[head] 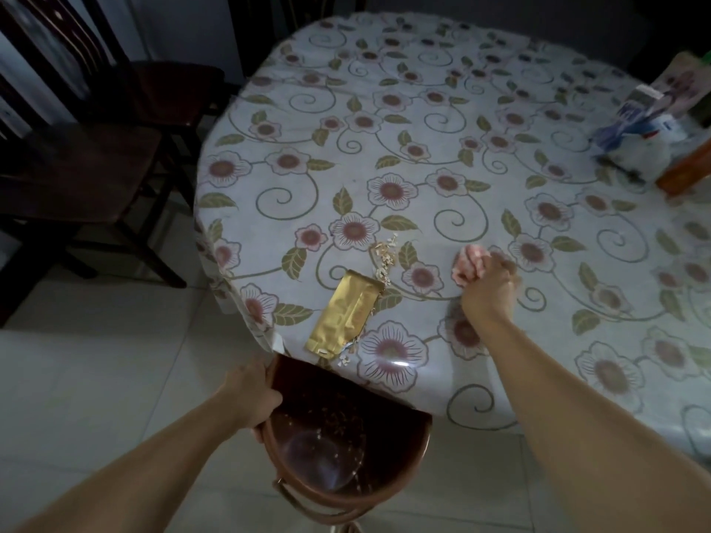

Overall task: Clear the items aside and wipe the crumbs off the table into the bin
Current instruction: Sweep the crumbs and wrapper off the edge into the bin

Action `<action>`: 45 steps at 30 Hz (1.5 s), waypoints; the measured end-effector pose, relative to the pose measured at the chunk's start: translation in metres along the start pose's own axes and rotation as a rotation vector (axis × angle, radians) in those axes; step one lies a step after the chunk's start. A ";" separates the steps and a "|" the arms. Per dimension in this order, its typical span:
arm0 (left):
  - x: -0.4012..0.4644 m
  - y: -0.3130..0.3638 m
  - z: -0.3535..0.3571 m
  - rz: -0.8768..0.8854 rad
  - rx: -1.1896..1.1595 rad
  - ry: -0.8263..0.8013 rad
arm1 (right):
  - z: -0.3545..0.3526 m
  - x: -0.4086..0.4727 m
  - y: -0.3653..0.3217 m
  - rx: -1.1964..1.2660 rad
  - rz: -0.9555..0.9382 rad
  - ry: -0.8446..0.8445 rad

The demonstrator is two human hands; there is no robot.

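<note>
A brown bin [400, 452] is held just under the near edge of the floral-clothed table [442, 121]; my left hand [252, 394] grips its rim on the left. A few crumbs lie inside it. My right hand [488, 282] holds a bunched pink cloth [467, 265] on the tabletop. To the cloth's left a trail of pale crumbs [384, 259] runs toward a gold wrapper [346, 315] lying flat near the edge. More crumbs [343, 359] sit by the wrapper's lower end, right above the bin.
Packets and a plastic bag [638, 136] with an orange box [688, 167] are heaped at the table's far right. Two dark wooden chairs [77, 163] stand left of the table on a pale tiled floor [96, 378].
</note>
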State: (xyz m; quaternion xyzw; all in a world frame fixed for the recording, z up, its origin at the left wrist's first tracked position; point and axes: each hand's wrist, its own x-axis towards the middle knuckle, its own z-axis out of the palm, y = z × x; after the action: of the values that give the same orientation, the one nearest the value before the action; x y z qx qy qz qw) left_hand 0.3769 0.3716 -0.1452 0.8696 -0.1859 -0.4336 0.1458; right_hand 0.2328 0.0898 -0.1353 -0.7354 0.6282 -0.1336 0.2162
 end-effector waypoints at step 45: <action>0.008 -0.032 -0.006 0.050 0.014 -0.031 | 0.025 -0.133 -0.034 0.108 -0.670 -0.459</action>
State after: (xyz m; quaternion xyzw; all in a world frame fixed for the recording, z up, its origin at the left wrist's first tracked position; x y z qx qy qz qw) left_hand 0.3923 0.3973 -0.1605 0.8590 -0.2126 -0.4418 0.1476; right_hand 0.2505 0.2286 -0.1310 -0.8976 0.2813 -0.0618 0.3336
